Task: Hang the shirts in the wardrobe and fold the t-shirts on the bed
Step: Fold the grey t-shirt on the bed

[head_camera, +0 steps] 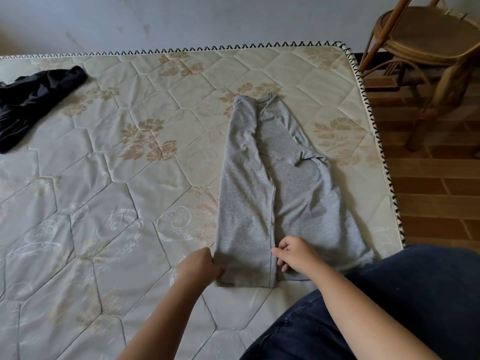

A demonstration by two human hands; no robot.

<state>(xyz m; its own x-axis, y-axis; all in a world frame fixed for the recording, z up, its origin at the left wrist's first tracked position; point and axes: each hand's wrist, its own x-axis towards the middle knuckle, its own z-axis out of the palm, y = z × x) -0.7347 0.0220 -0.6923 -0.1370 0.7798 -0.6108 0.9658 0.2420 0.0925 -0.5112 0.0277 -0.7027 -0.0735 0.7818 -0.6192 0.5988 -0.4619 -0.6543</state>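
The grey t-shirt (285,178) lies flat on the right part of the bed (117,190), collar away from the person, its left side folded in over the middle. The left hand (205,266) pinches the folded edge near the hem, while the right hand (296,253) rests on the shirt beside the folded-over side seam, fingers bent; whether it nips the cloth I cannot tell. A black garment (33,100) lies crumpled at the bed's far left, well apart, and a rattan chair (426,35) stands on the brick floor (428,193) past the bed's right edge.
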